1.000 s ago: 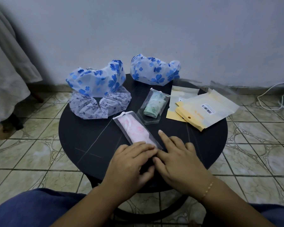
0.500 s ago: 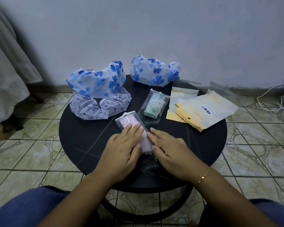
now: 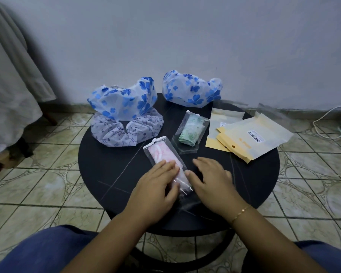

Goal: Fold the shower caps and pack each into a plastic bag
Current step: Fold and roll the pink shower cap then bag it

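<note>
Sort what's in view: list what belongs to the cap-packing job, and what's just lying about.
Job:
pink bagged cap, under left hand and right hand
green bagged cap
blue-flowered caps
grey-patterned cap
bag packets

Lying about:
white cable
hanging cloth

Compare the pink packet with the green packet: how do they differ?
The pink packet holds a pink cap, long and flat; the green packet holds a green cap in a shorter, thicker bundle. Both hands press the pink packet's near end; the green packet lies untouched, farther back. Both are clear bags on the table.
</note>
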